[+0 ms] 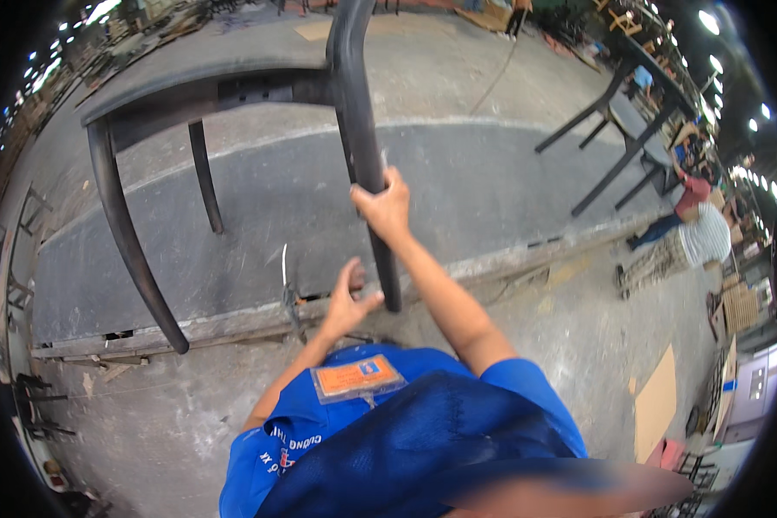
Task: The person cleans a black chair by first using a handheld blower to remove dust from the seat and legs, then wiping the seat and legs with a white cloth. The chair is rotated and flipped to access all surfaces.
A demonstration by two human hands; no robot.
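Note:
A dark chair fills the upper left, above a long, dark-topped work table. Its seat frame and several curved legs show, while its upper part runs out of the picture. My right hand is closed around the thick chair leg nearest me, about midway down. Just left of that leg's lower end, my left hand has its fingers spread and holds nothing. I cannot tell whether the chair's legs rest on the table.
The work table has a pale, worn edge along my side. At this edge hangs a small dark tool, its kind unclear. Another dark chair is at the table's right end, near two people. Flat cardboard lies on the floor.

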